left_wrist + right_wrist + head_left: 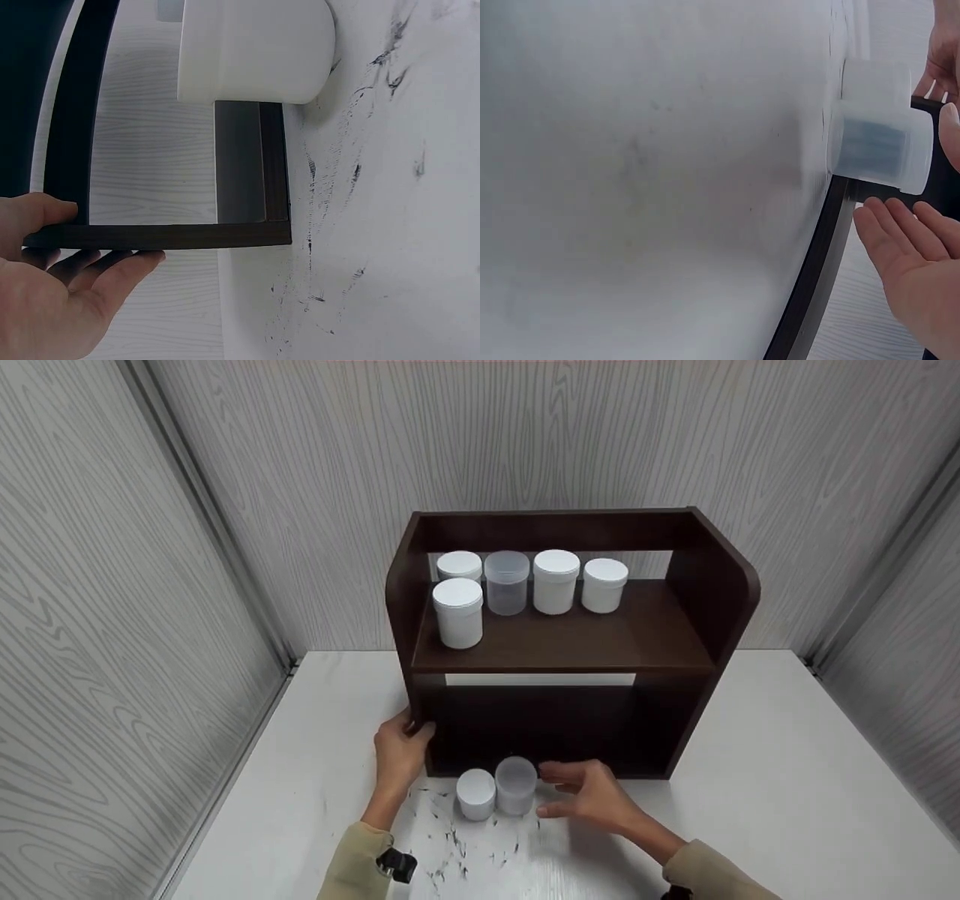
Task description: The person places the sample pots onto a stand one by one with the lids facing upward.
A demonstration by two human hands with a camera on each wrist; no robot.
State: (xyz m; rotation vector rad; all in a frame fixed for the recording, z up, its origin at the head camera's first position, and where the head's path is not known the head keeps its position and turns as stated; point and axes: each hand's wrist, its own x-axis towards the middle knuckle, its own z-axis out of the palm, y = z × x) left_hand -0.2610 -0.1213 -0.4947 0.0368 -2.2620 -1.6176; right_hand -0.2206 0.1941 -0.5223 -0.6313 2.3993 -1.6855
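A dark brown two-tier shelf [562, 651] stands on the table. My left hand [400, 748] holds the front edge of its left side panel [172, 236], thumb inside and fingers along the outer face. On the table before the lower tier are a small white lidded jar [476, 795] and a translucent jar [516, 787], side by side. My right hand [596, 796] is just right of the translucent jar, its thumb and fingers spread apart with nothing between them. In the right wrist view its fingertips [866, 217] lie close beside that jar.
On the upper tier [577, 641] stand several jars, among them a front white jar [459, 615], a translucent jar [508, 585] and a short white jar [604, 586]. Dark scuffs [454, 847] mark the white tabletop [780, 780]. Grey wood-grain panels [337, 472] enclose the table.
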